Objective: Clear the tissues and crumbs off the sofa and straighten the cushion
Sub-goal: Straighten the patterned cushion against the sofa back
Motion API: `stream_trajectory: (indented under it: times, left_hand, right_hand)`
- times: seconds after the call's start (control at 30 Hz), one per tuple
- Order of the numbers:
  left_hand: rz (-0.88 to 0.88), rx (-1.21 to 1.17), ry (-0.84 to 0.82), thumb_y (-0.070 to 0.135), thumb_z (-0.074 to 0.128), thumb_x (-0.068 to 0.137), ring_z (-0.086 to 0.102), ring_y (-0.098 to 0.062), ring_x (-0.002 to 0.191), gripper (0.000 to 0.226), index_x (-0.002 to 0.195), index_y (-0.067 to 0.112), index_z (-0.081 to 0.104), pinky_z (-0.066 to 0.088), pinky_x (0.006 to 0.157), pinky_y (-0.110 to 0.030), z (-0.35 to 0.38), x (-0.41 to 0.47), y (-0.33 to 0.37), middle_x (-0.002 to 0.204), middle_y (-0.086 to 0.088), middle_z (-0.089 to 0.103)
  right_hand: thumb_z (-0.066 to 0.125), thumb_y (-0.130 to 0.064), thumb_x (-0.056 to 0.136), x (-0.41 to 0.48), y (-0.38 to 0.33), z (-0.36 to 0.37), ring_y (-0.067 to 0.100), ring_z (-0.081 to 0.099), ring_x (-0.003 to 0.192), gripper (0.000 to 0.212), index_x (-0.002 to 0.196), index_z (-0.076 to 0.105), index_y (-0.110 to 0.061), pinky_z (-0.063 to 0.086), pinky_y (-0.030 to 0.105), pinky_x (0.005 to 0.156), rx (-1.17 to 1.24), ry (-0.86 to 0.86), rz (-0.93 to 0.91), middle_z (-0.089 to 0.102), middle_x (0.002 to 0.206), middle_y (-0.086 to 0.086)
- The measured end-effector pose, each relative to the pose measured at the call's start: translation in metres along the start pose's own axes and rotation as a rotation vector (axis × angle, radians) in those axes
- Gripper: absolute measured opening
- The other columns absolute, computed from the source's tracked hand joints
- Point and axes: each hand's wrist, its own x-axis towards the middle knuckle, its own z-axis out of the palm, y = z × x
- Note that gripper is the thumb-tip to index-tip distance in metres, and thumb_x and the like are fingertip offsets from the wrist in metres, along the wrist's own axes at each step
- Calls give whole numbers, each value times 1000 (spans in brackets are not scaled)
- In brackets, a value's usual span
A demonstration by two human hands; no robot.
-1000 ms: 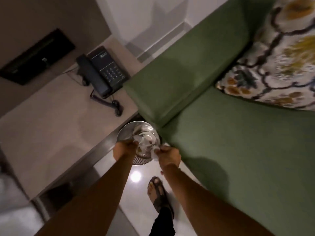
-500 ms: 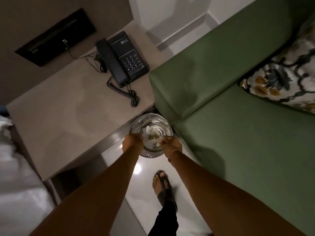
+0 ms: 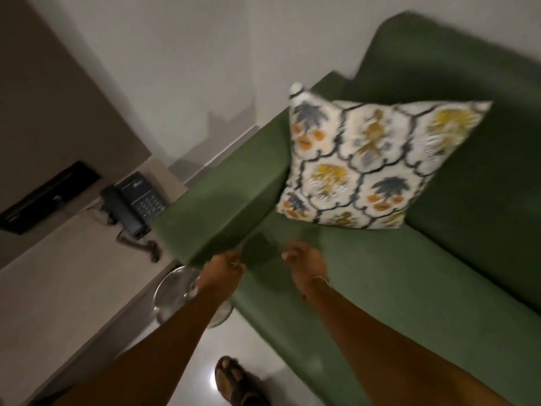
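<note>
A patterned white cushion [image 3: 366, 162] with palm and fruit prints leans tilted in the corner of the green sofa [image 3: 424, 288], against the armrest and backrest. My left hand [image 3: 225, 265] hovers at the front end of the armrest with its fingers curled in and nothing visible in it. My right hand [image 3: 307, 259] is over the front of the seat, below the cushion, with its fingers loosely apart and empty. No tissues or crumbs show on the visible seat. The picture is motion-blurred.
A round metal bin [image 3: 172, 294] stands on the floor between the sofa arm and a beige side table [image 3: 73, 273], partly hidden by my left forearm. A black telephone [image 3: 134, 203] sits on that table. My sandalled foot [image 3: 234, 379] is on the glossy floor.
Both hands have lifted away from the bin and moved up and right over the sofa seat. The tissue they held over the bin is gone from them. My view has swung up to the cushion.
</note>
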Motion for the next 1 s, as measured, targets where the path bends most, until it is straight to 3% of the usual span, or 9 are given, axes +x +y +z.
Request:
stream_trajectory:
  times: [0.1, 0.23, 0.3, 0.4, 0.47, 0.63, 0.8, 0.87, 1.0]
  left_hand:
    - [97, -67, -18, 29, 73, 76, 57, -30, 122, 66, 137, 23, 49, 44, 104, -41, 9, 23, 78, 134, -11, 60]
    - [84, -336, -54, 13, 74, 71, 51, -33, 126, 82, 144, 16, 38, 42, 106, -47, 16, 70, 159, 141, -16, 51]
    - [101, -406, -64, 4, 68, 68, 58, -35, 116, 70, 135, 15, 50, 47, 101, -51, 21, 90, 185, 130, -17, 61]
    - [32, -530, -99, 0, 65, 71, 63, -31, 100, 55, 123, 16, 58, 52, 92, -51, 39, 110, 210, 116, -12, 67]
    - [-26, -587, -74, -2, 61, 69, 61, -27, 90, 55, 121, 18, 56, 55, 84, -50, 50, 116, 218, 107, -8, 66]
    - [37, -601, -92, -9, 51, 56, 59, -33, 91, 62, 108, 24, 57, 54, 80, -53, 66, 110, 233, 92, -6, 64]
    - [182, -466, -320, -8, 55, 63, 60, -26, 99, 50, 92, 33, 58, 56, 82, -46, 96, 77, 277, 99, 1, 64]
    - [198, -394, -380, -8, 55, 65, 59, -27, 99, 43, 87, 29, 59, 55, 86, -47, 113, 68, 294, 99, -1, 64]
    - [171, -293, -354, -10, 57, 67, 59, -31, 103, 53, 115, 12, 56, 53, 92, -51, 138, 74, 311, 114, -11, 63]
  right_hand:
    - [68, -23, 84, 23, -4, -94, 34, 61, 114, 40, 123, 61, -19, 49, 37, 97, -63, 274, -71, 66, 124, 10]
    - [67, -8, 72, 55, 2, -190, 35, 56, 113, 49, 119, 54, -11, 47, 47, 100, 128, 649, -35, 59, 121, 14]
    - [68, -9, 72, 77, 3, -219, 35, 57, 114, 60, 128, 48, -9, 47, 45, 102, 229, 621, 26, 59, 126, 17]
    - [62, 5, 75, 108, 2, -236, 35, 55, 122, 76, 144, 37, -12, 49, 45, 98, 457, 370, 101, 57, 135, 16]
    - [56, 14, 73, 119, 4, -229, 38, 55, 122, 74, 141, 43, -12, 52, 50, 94, 559, 281, 85, 60, 132, 17]
    - [57, 12, 69, 94, 30, -220, 29, 61, 110, 60, 112, 59, -29, 53, 54, 95, 700, 433, 44, 69, 112, 4]
    - [63, 12, 70, 39, 74, -249, 27, 63, 110, 61, 121, 59, -21, 54, 50, 92, 820, 672, 30, 69, 116, 3]
    - [59, 13, 69, 27, 89, -260, 30, 63, 109, 58, 115, 59, -22, 54, 52, 91, 841, 739, 65, 69, 112, 4]
    - [59, 10, 73, 29, 113, -271, 35, 59, 113, 59, 123, 58, -20, 52, 59, 94, 861, 641, 200, 67, 122, 11]
